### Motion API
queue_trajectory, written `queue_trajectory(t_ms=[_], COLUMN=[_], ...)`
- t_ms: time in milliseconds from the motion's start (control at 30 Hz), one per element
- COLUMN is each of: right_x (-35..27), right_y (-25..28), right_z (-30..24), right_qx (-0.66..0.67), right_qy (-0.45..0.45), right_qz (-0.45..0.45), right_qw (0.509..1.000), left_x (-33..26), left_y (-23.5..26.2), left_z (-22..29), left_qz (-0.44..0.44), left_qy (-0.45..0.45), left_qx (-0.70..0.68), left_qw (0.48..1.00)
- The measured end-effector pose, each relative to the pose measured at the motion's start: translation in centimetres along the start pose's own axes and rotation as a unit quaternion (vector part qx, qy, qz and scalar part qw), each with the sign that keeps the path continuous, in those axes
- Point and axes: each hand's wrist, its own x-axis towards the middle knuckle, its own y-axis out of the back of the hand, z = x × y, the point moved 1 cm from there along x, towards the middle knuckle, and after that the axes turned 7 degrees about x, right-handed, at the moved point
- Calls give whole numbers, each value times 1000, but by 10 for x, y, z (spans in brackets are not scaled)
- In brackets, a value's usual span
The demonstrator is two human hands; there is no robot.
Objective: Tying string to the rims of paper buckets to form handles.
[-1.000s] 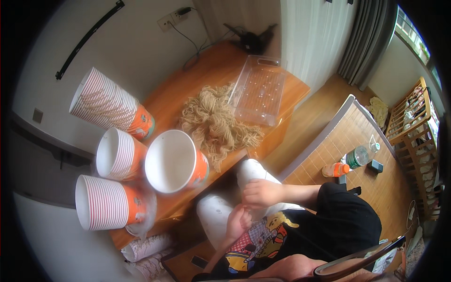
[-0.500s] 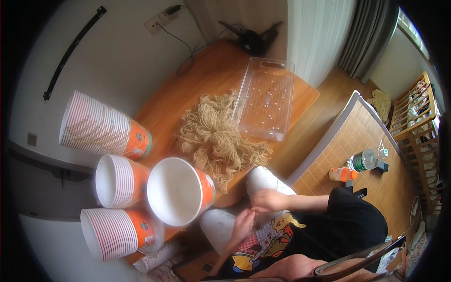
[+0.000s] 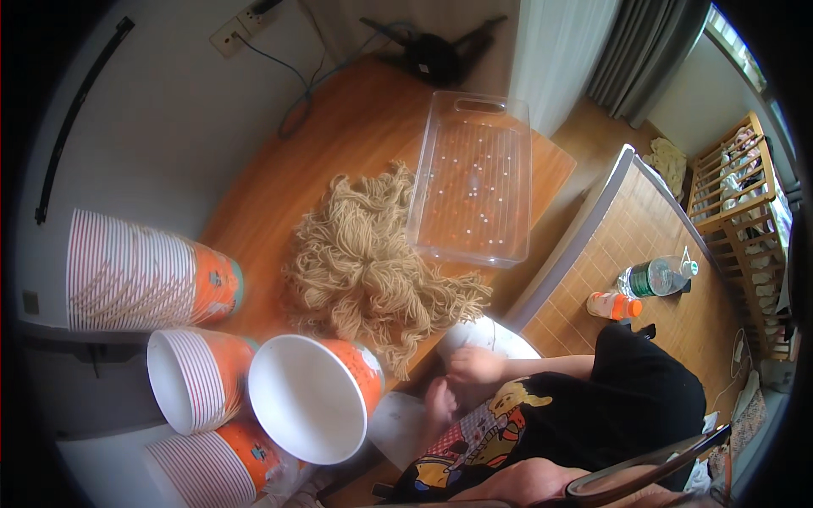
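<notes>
Over my lap, my right hand (image 3: 476, 366) is curled with its fingers pressed together. My left hand (image 3: 440, 402) lies just beside it, also closed and a little blurred. Anything pinched in them is too small or hidden to make out. White patterned trousers (image 3: 396, 422) show below the hands. Nearest to them on the wooden table is a loose heap of beige yarn (image 3: 356, 254), its strands trailing over the table edge. Beyond the yarn sits a clear plastic tray (image 3: 527, 178) with a handle slot and several tiny white bits scattered in it.
Stacked paper tubs (image 3: 135, 275), white inside with orange outsides, stand at the left, along with a large open tub (image 3: 309, 402). A black device (image 3: 432, 63) with cables is at the back. On a tiled-pattern surface at the right stand a bottle (image 3: 656, 278) and an orange-capped bottle (image 3: 614, 306).
The view has shifted, so the tubs appear lower and further left. My hands, together at the fingertips before, are now slightly apart.
</notes>
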Motion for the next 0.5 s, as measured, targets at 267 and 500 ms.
queue_trajectory(t_ms=[267,500], right_x=[-2,4], right_y=[1,1], right_z=[2,-2], right_qx=[-41,-21], right_qy=[-10,21], right_qz=[-26,25], right_qw=[999,999], left_x=[4,2], left_y=[-6,-1], left_z=[-13,1], left_qz=[6,27], left_qy=[-54,-113], left_qx=[-68,-20], left_qw=[996,993])
